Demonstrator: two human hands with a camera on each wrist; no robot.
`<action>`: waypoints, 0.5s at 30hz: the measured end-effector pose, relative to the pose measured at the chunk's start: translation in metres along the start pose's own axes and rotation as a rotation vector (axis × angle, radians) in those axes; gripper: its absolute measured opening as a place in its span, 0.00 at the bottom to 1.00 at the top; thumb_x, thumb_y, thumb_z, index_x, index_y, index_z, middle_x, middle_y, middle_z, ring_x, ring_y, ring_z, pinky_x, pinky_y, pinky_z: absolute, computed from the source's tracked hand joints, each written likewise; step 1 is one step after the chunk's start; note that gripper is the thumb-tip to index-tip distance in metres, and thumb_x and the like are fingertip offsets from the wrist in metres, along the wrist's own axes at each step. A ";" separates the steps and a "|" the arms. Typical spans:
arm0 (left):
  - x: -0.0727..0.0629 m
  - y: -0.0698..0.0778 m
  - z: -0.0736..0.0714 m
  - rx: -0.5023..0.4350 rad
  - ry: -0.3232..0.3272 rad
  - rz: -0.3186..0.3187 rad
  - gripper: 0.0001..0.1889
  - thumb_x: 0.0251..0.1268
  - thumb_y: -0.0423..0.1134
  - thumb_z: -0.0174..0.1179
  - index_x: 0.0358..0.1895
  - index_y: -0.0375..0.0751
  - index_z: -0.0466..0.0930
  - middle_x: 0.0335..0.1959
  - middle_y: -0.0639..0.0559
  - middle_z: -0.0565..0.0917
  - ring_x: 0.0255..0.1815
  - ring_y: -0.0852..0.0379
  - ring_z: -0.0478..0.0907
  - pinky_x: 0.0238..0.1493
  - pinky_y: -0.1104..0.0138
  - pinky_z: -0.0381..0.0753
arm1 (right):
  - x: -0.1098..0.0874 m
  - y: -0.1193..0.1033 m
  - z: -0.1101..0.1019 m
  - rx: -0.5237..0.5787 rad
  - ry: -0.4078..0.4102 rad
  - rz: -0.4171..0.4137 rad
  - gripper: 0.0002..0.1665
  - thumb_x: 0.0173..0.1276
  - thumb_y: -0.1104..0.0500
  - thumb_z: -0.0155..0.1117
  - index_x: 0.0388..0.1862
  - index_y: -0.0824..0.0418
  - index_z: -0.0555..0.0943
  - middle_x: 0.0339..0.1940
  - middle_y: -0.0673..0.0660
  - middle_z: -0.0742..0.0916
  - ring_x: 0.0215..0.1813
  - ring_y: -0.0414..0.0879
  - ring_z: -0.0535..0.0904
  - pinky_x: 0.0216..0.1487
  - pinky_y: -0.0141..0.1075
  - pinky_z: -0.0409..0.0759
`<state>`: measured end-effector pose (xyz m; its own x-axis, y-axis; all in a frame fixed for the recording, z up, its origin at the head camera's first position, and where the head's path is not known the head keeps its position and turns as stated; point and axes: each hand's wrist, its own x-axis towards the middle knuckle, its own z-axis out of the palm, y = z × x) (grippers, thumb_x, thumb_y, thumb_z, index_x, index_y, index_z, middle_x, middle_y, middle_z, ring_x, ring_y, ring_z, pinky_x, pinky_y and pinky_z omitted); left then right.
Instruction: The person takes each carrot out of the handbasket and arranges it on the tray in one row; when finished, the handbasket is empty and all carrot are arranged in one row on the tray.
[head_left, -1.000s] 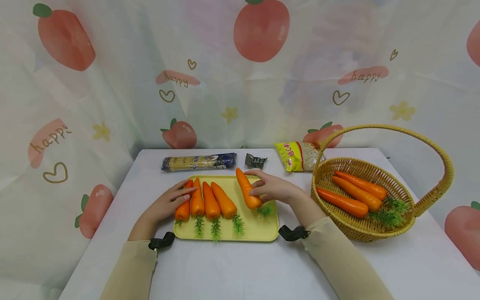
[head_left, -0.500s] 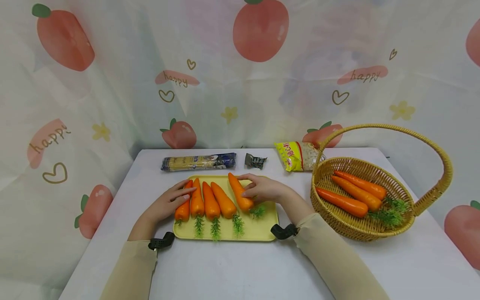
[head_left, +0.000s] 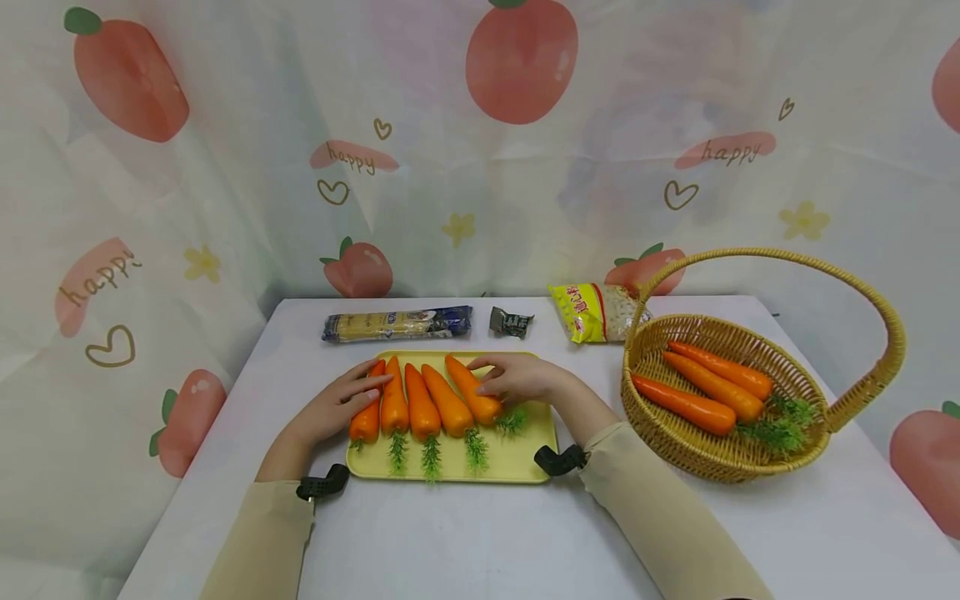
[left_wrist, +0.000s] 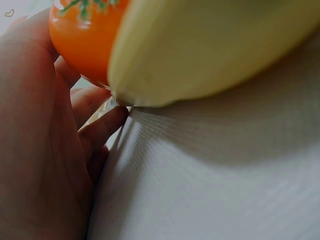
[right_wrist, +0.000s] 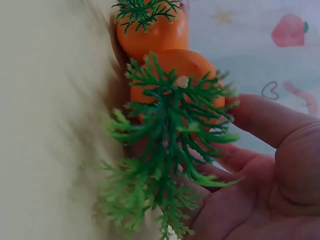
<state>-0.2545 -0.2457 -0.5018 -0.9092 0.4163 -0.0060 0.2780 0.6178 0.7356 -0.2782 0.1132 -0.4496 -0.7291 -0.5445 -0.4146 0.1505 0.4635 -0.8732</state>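
Observation:
Several toy carrots with green tops lie side by side on a yellow tray (head_left: pixel 450 472), tips pointing away. My right hand (head_left: pixel 521 377) grips the rightmost carrot (head_left: pixel 472 390), low on the tray beside the others. In the right wrist view, its leafy top (right_wrist: pixel 175 115) hides part of the fingers (right_wrist: pixel 275 117). At the tray's left edge my left hand (head_left: pixel 337 406) rests with extended fingers on the leftmost carrot (head_left: pixel 365 423), one finger reaching the neighbouring carrot (head_left: pixel 393 404). The left wrist view shows more fingers (left_wrist: pixel 102 131) beside the tray's rim.
A wicker basket (head_left: pixel 675 457) with a tall handle stands at the right, holding 3 carrots (head_left: pixel 686 404). Along the back of the white table lie a noodle pack (head_left: pixel 397 324), a small dark packet (head_left: pixel 512 322) and a yellow-and-clear bag (head_left: pixel 596 313).
My right hand has moved left and lowered the carrot it holds, bringing it close against the row. The left hand has stayed where it was.

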 end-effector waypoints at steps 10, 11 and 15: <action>0.000 -0.002 0.001 0.004 -0.002 -0.003 0.22 0.75 0.57 0.49 0.68 0.61 0.74 0.81 0.51 0.54 0.81 0.39 0.48 0.76 0.37 0.48 | -0.002 -0.003 0.004 -0.084 0.059 0.006 0.26 0.67 0.52 0.69 0.63 0.53 0.78 0.54 0.59 0.83 0.44 0.46 0.84 0.43 0.39 0.86; 0.000 -0.002 0.001 0.000 -0.002 -0.004 0.22 0.75 0.57 0.49 0.68 0.62 0.74 0.81 0.51 0.54 0.81 0.39 0.48 0.76 0.37 0.48 | -0.002 -0.003 0.005 -0.094 0.065 0.008 0.26 0.67 0.51 0.69 0.63 0.52 0.78 0.53 0.59 0.84 0.44 0.46 0.84 0.43 0.39 0.86; 0.000 -0.003 0.001 -0.007 -0.002 -0.012 0.23 0.75 0.59 0.49 0.68 0.63 0.74 0.81 0.53 0.54 0.81 0.40 0.48 0.76 0.37 0.47 | -0.003 -0.005 0.006 -0.117 0.074 0.010 0.26 0.66 0.50 0.69 0.62 0.52 0.78 0.53 0.58 0.84 0.45 0.45 0.84 0.44 0.39 0.86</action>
<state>-0.2552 -0.2471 -0.5043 -0.9120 0.4098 -0.0164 0.2644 0.6181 0.7403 -0.2725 0.1080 -0.4458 -0.7758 -0.4882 -0.3997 0.0826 0.5495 -0.8314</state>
